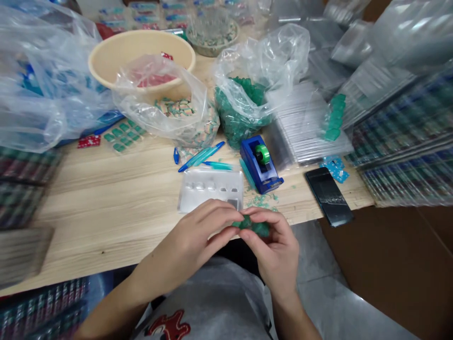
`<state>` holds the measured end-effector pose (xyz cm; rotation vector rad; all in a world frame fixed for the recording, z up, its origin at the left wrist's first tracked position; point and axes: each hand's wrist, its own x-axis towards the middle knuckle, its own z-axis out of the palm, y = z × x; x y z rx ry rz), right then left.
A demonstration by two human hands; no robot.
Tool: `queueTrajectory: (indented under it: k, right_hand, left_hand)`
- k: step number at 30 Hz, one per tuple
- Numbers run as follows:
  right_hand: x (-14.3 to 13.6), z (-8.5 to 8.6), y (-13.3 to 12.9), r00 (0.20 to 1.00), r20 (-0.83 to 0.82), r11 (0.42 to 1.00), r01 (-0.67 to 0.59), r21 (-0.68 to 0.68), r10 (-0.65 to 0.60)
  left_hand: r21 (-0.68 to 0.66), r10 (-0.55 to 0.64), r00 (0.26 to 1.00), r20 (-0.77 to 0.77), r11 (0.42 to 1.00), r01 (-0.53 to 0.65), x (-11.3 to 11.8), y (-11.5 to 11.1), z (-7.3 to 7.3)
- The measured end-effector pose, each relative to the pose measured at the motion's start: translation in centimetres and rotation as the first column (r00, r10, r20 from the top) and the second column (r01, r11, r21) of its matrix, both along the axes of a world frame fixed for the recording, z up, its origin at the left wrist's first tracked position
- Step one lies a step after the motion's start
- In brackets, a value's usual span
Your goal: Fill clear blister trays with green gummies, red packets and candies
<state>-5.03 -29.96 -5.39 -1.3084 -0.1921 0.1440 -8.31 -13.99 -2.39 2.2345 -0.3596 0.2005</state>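
In the head view, our left hand (198, 231) and right hand (278, 243) meet at the near edge of the bench (106, 208), fingertips pinched on small green pieces (261, 229) held between them. Our left fingers overlap the near edge of a clear tray (198, 198), which lies just beyond. Behind it we have blue pens (201, 158); to its right, a tape dispenser (264, 177) stands before a bag of green lumps (235, 120). A second bag (201, 125) partly hides a cream bowl (102, 71). On our right, a phone (329, 196) lies near stacked plastic trays (304, 132), and filled packs (414, 123) crowd that side.
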Motion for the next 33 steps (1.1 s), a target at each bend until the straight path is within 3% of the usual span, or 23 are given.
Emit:
queueTrajectory:
  k: [8,12,16,21,23,26,28,33]
  right_hand:
    - [0.2,-0.1,-0.1,0.997,0.073,0.990,-0.017,-0.140,0.027]
    - [-0.3,-0.3,0.1,0.994,0.094,0.974,0.074,-0.216,-0.054]
    - [-0.5,-0.2,0.0,0.996,0.094,0.952,0.032,-0.305,-0.003]
    - [-0.7,-0.2,-0.1,0.985,0.174,0.925,0.077,-0.373,-0.012]
    - [-0.9,-0.3,0.0,0.977,0.210,0.920,0.110,-0.377,-0.032]
    - [-1.1,-0.5,0.2,0.923,0.381,0.912,0.197,-0.361,-0.048]
    - [-1.1,-0.6,0.2,0.876,0.482,0.902,0.230,-0.365,-0.029]
    - [-1.2,-0.6,0.0,0.818,0.567,0.877,0.201,-0.436,0.095]
  left_hand:
    - [0.168,0.036,0.988,0.150,0.984,-0.061,-0.3,-0.4,-0.1]
    - [0.110,0.146,0.966,0.212,0.979,-0.172,-0.3,-1.0,-0.2]
    - [0.090,0.191,0.959,0.210,0.973,-0.213,-0.3,-1.8,-0.3]
    - [0.115,0.223,0.929,0.297,0.957,-0.266,-0.7,-2.3,-1.1]
    - [0.033,0.252,0.926,0.281,0.962,-0.272,-1.1,-2.3,-1.7]
    - [-0.199,0.326,0.933,0.155,0.935,-0.294,-1.7,-2.1,-2.6]
    - [-0.302,0.291,0.956,0.043,0.916,-0.265,-1.9,-1.7,-3.0]
    - [-0.229,0.123,0.992,-0.019,0.966,-0.124,-1.5,-0.9,-2.9]
